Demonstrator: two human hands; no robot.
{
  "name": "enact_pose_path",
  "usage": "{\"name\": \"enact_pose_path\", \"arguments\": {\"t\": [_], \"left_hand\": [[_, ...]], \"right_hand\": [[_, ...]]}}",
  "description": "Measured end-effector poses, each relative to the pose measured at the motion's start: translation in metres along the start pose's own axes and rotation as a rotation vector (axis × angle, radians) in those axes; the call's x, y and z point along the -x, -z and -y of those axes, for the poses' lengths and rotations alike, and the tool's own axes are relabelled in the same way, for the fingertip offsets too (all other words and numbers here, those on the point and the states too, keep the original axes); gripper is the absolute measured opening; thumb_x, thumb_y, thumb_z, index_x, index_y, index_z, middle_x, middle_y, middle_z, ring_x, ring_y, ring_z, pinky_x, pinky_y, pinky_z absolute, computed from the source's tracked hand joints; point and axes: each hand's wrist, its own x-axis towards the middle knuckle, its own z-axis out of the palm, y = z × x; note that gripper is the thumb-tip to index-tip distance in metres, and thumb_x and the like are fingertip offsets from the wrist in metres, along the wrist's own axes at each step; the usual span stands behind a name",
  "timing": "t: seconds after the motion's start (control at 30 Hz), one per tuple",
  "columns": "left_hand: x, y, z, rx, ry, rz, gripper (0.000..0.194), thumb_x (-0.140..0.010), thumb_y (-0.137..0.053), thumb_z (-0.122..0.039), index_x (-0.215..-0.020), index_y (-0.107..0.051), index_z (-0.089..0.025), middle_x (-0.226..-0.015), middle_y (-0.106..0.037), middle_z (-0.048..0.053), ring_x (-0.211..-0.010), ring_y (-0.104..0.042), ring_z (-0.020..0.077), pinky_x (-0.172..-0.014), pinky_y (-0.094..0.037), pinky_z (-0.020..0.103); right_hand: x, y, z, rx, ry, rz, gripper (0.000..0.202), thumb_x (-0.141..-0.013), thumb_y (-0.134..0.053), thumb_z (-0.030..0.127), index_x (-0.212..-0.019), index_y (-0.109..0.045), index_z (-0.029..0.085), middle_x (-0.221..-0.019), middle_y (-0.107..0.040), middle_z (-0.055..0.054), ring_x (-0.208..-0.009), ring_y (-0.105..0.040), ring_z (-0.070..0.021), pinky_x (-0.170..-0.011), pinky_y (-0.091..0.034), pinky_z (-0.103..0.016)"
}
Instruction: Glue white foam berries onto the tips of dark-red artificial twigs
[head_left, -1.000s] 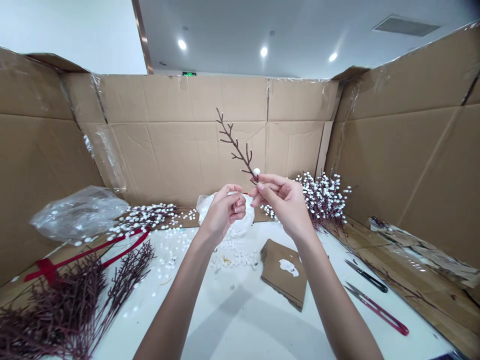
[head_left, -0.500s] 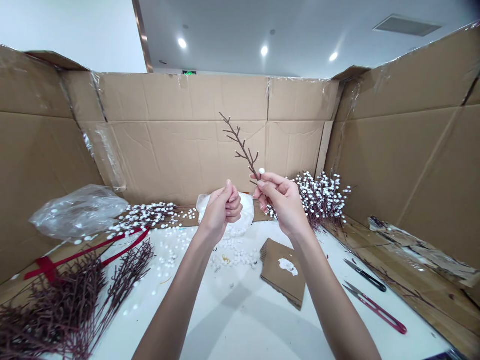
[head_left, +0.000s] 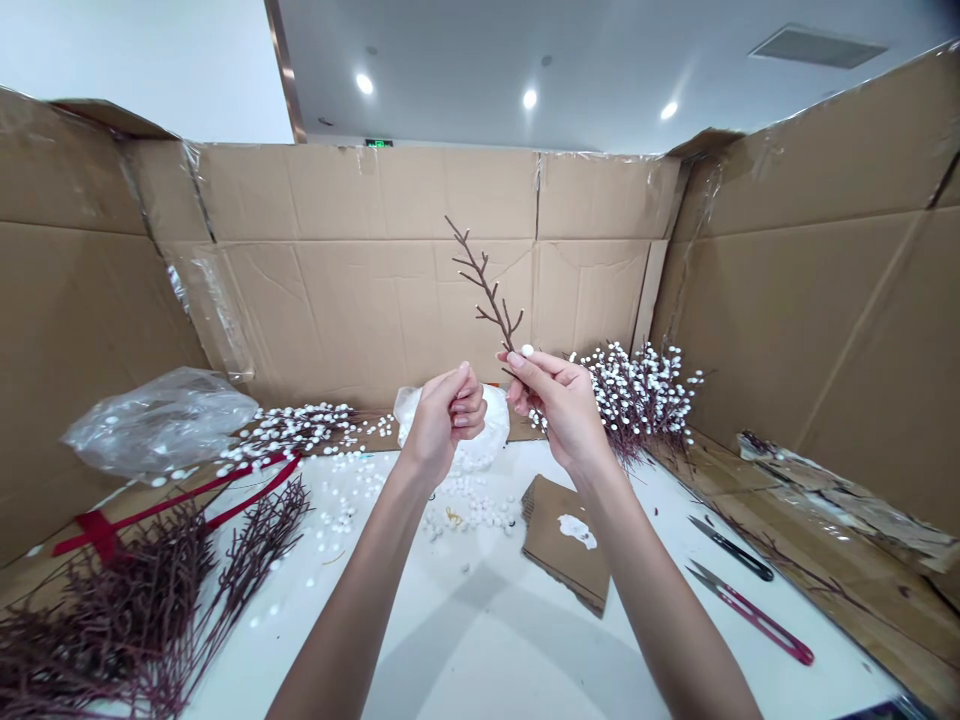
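My right hand (head_left: 564,405) pinches the lower end of a thin brown artificial twig (head_left: 491,293), which tilts up and to the left. The twig's short side shoots are bare, with pale tips. One round white berry (head_left: 527,351) shows right by the thumb and index finger. My left hand (head_left: 448,415) is curled closed just to the left, apart from the twig; whatever its fingers may hold is hidden. Below the hands, loose white berries (head_left: 480,512) lie scattered on the white table (head_left: 480,650). A cardboard piece (head_left: 559,570) with a white smear of glue-like stuff (head_left: 577,532) lies under my right forearm.
Bare brown twigs (head_left: 120,610) and a red ribbon (head_left: 251,478) lie at left, near a clear plastic bag (head_left: 161,425). White-berried stems (head_left: 645,395) stand at back right. Black snips (head_left: 731,550) and red snips (head_left: 754,615) lie right. Cardboard walls (head_left: 337,200) enclose the table.
The twig and its berry have shifted slightly right, and the right fingers have turned a little around the twig's base. My left hand has barely moved and stays closed.
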Motion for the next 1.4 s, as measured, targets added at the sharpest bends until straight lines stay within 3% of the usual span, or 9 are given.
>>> {"name": "enact_pose_path", "arguments": {"t": [0.1, 0.33, 0.47, 0.57, 0.7, 0.9, 1.03, 1.23, 1.4], "left_hand": [[0.001, -0.001, -0.002, 0.03, -0.019, 0.01, 0.031, -0.077, -0.051, -0.024, -0.057, -0.028, -0.018, -0.055, -0.019, -0.007, -0.043, -0.019, 0.0039, -0.04, -0.014, 0.016], [0.004, -0.001, -0.003, 0.164, -0.014, 0.074, 0.014, -0.069, -0.048, -0.021, -0.062, -0.036, -0.017, -0.054, -0.02, -0.006, -0.043, -0.019, 0.0048, -0.041, -0.015, 0.016], [0.005, -0.004, -0.002, 0.126, -0.04, 0.037, 0.014, -0.07, -0.048, -0.018, -0.062, -0.037, -0.017, -0.052, -0.019, -0.007, -0.042, -0.016, 0.0041, -0.04, -0.014, 0.015], [0.005, -0.007, -0.001, 0.037, -0.059, -0.039, 0.013, -0.079, -0.05, -0.023, -0.069, -0.044, -0.017, -0.051, -0.02, -0.009, -0.04, -0.017, 0.0035, -0.039, -0.014, 0.014], [0.003, -0.007, 0.002, -0.077, -0.081, -0.122, 0.031, -0.083, -0.056, -0.042, -0.07, -0.049, -0.015, -0.05, -0.021, -0.01, -0.039, -0.019, 0.0022, -0.038, -0.015, 0.014], [-0.001, -0.004, 0.004, -0.074, -0.076, -0.086, 0.055, -0.079, -0.05, -0.061, -0.054, -0.028, -0.018, -0.05, -0.017, -0.009, -0.038, -0.015, 0.001, -0.036, -0.011, 0.014], [0.0, -0.005, 0.003, 0.019, -0.073, -0.036, 0.052, -0.081, -0.051, -0.057, -0.057, -0.027, -0.018, -0.051, -0.017, -0.009, -0.039, -0.016, 0.0019, -0.037, -0.014, 0.013], [0.003, -0.004, 0.001, 0.112, -0.043, 0.013, 0.037, -0.086, -0.046, -0.038, -0.06, -0.029, -0.018, -0.053, -0.021, -0.007, -0.04, -0.02, 0.0033, -0.039, -0.018, 0.012], [0.003, -0.003, -0.001, 0.117, -0.101, 0.011, 0.032, -0.082, -0.056, -0.038, -0.067, -0.036, -0.018, -0.054, -0.025, -0.008, -0.041, -0.018, 0.0027, -0.038, -0.016, 0.012]], "right_hand": [[0.001, -0.002, -0.001, -0.012, -0.005, -0.033, 0.021, -0.067, -0.072, 0.035, -0.077, -0.072, 0.017, -0.059, -0.061, 0.001, -0.048, -0.046, -0.0059, -0.046, -0.035, -0.02], [0.003, -0.003, -0.003, 0.061, 0.048, -0.051, 0.022, -0.069, -0.071, 0.037, -0.077, -0.072, 0.016, -0.054, -0.05, 0.004, -0.047, -0.036, -0.0049, -0.041, -0.026, -0.02], [0.004, -0.005, -0.003, 0.097, 0.087, -0.065, 0.022, -0.07, -0.07, 0.035, -0.078, -0.071, 0.015, -0.052, -0.045, 0.006, -0.048, -0.034, -0.0046, -0.042, -0.026, -0.02], [0.005, -0.007, -0.002, 0.132, 0.106, -0.074, 0.021, -0.069, -0.07, 0.035, -0.075, -0.07, 0.015, -0.051, -0.043, 0.006, -0.047, -0.033, -0.0046, -0.042, -0.027, -0.02], [0.005, -0.008, -0.004, 0.158, 0.156, -0.06, 0.018, -0.069, -0.07, 0.033, -0.07, -0.068, 0.015, -0.054, -0.05, 0.005, -0.049, -0.041, -0.0054, -0.047, -0.036, -0.02], [0.005, -0.007, -0.008, 0.209, 0.221, -0.035, 0.017, -0.071, -0.068, 0.032, -0.073, -0.069, 0.015, -0.07, -0.062, -0.001, -0.062, -0.058, -0.0104, -0.06, -0.05, -0.025], [0.006, -0.008, -0.009, 0.181, 0.219, 0.021, 0.017, -0.073, -0.066, 0.033, -0.071, -0.067, 0.016, -0.067, -0.065, -0.001, -0.063, -0.06, -0.012, -0.062, -0.053, -0.026], [0.008, -0.01, -0.009, 0.229, 0.276, -0.002, 0.014, -0.076, -0.064, 0.029, -0.073, -0.068, 0.016, -0.063, -0.064, 0.0, -0.061, -0.061, -0.0123, -0.061, -0.054, -0.026], [0.011, -0.01, -0.004, 0.341, 0.315, -0.021, 0.011, -0.076, -0.062, 0.025, -0.075, -0.068, 0.015, -0.065, -0.065, -0.001, -0.06, -0.062, -0.0127, -0.062, -0.055, -0.026]]}}
